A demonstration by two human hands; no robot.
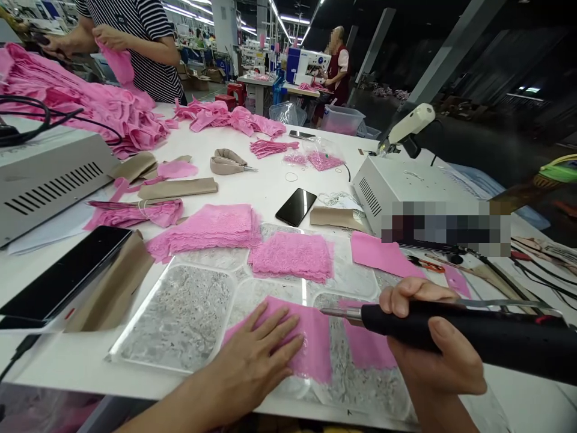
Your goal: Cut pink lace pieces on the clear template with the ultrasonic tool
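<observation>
My left hand (pixel 259 361) lies flat with its fingers spread on a pink fabric piece (pixel 315 346), pressing it onto the grey stone-patterned board (pixel 180 319). In my right hand (pixel 433 337) is a thick black handheld tool with a slim metal tip (pixel 406 319). Its tip points left and is at the right edge of the pressed piece; whether it touches cannot be made out. A second pink piece (pixel 369 346) lies under the tool, partly hidden by it and my right hand. Farther back on the board sit two stacks of pink lace fabric, one left (pixel 216 225) and one central (pixel 291 255).
Beyond the board lie a phone (pixel 296 206), a pink cloth (pixel 383 252) and a beige strap (pixel 228 161). Grey vented boxes stand left (pixel 54 174) and right (pixel 406 180). Pink garments (pixel 76 102) pile up far left, near a person in a striped shirt (pixel 135 42).
</observation>
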